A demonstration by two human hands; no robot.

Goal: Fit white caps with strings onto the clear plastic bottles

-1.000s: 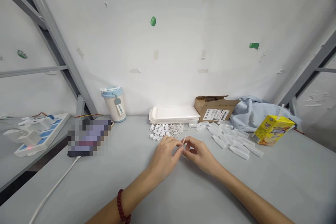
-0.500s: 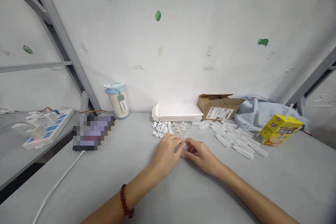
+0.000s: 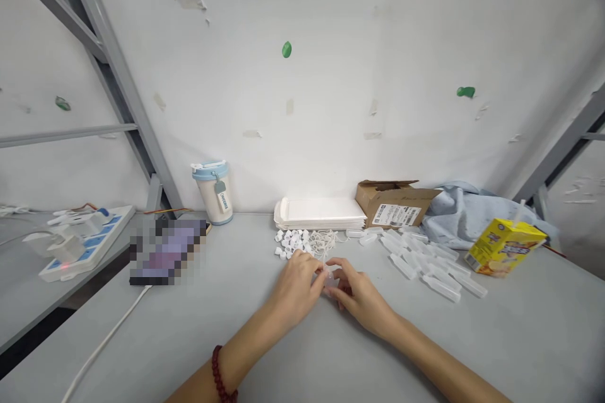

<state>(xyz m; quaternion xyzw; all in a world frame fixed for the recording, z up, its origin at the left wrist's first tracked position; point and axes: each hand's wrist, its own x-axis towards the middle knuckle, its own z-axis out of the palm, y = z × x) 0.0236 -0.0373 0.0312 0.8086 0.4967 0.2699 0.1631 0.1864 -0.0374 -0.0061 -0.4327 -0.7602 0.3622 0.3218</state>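
Before a white wall (image 3: 326,75) with green stickers (image 3: 287,49), works at a gray desk (image 3: 302,359). Holds a small translucent piece (image 3: 329,279) near the middle of the desk, between the left hand (image 3: 295,283) and the right hand (image 3: 362,299), right at the fingertips of both, with neither hand clearly nearer. Pinches narrowly with the fingers of the left at the left edge of the piece; curves the fingers of the right, thumb below and index above, against the opposite side. Seems, as far as visible, to keep its long axis roughly upright, one end toward the wall; cannot tell for certain behind the covering fingers. Just beyond the left hand, loose white caps (image 3: 290,242) and a tangle of pale strings (image 3: 324,242). Off to the right, nearer the right hand, a spread of translucent bottles (image 3: 403,266), most with long axes slanting from far left to near right, narrow necks toward the wall.
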